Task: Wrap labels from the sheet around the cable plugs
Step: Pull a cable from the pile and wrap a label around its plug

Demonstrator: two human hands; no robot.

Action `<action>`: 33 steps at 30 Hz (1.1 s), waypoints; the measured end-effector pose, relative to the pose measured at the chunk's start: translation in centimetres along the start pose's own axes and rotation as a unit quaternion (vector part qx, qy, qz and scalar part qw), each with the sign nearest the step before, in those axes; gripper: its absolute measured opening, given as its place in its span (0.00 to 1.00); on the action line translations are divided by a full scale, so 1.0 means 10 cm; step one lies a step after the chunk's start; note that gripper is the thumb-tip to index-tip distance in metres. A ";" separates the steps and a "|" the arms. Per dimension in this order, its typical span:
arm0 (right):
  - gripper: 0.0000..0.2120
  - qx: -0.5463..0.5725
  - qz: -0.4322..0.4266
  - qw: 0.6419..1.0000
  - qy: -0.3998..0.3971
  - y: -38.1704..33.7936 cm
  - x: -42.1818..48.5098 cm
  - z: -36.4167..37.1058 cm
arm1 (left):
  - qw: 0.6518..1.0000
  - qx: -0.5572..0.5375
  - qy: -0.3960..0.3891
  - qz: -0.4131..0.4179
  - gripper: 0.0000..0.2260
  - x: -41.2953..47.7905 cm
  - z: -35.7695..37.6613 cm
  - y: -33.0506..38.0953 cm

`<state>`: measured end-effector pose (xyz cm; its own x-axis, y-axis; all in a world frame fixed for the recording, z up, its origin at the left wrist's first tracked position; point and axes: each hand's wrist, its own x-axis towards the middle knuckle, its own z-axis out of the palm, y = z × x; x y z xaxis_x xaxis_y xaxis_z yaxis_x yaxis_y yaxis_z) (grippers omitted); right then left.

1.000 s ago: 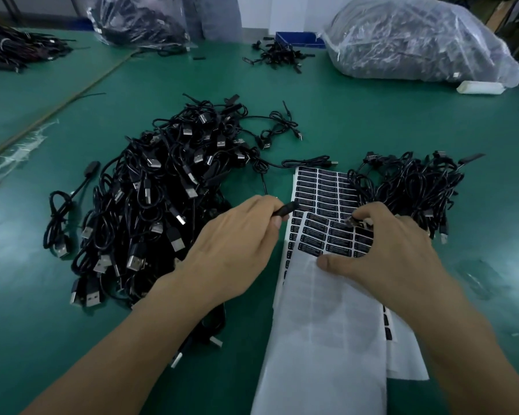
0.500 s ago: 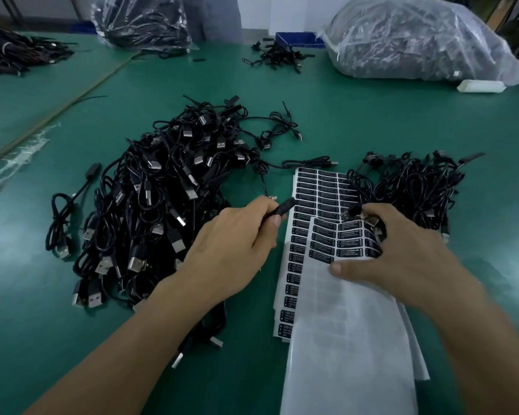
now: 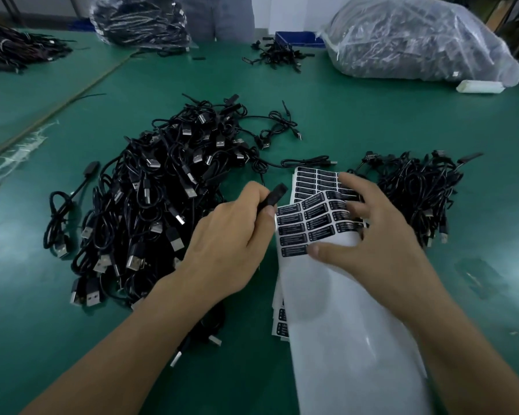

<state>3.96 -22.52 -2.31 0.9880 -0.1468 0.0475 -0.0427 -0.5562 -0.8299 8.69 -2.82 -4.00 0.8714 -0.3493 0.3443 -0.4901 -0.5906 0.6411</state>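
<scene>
My left hand (image 3: 228,244) grips a black cable plug (image 3: 274,196), whose tip sticks out past my fingers toward the labels. The white label sheet (image 3: 342,319) carries rows of black labels (image 3: 309,223) at its top and is lifted and curled there. My right hand (image 3: 369,235) holds that upper part, thumb pressing on the lower labels and fingers spread behind the sheet. More sheets (image 3: 312,181) lie flat underneath. A big heap of black USB cables (image 3: 150,205) lies to the left, and a smaller pile of cables (image 3: 414,190) lies to the right.
The green table (image 3: 357,121) holds a large clear bag of cables (image 3: 417,40) at the back right with a white block (image 3: 480,86) beside it. Another bag (image 3: 141,22) and loose cables (image 3: 276,53) lie at the back. A cable bundle (image 3: 15,50) sits far left.
My right hand lifted the top sheet off the stack, bending its upper part up and toward my left hand. The plug in my left hand stayed nearly in place.
</scene>
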 end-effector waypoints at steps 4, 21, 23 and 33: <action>0.43 0.128 0.046 0.991 0.000 0.04 0.07 0.08 | 0.985 0.156 0.002 0.077 0.09 -0.01 -0.02 0.14; 0.28 0.159 0.106 0.982 0.014 0.05 0.07 0.15 | 0.997 0.073 -0.032 -0.003 0.17 -0.03 0.11 0.13; 0.29 0.161 0.090 0.983 0.011 0.07 0.08 0.14 | 0.998 0.051 -0.032 -0.016 0.18 -0.03 0.11 0.13; 0.40 0.102 0.032 0.994 -0.022 0.06 0.04 0.14 | 0.999 0.011 -0.014 -0.029 0.19 -0.03 0.11 0.13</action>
<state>4.57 -21.80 -3.53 0.9900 -0.1377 -0.0302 -0.0794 -0.3680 -0.9264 7.73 -4.28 -4.00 0.8975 -0.3341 0.2879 -0.4397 -0.6257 0.6444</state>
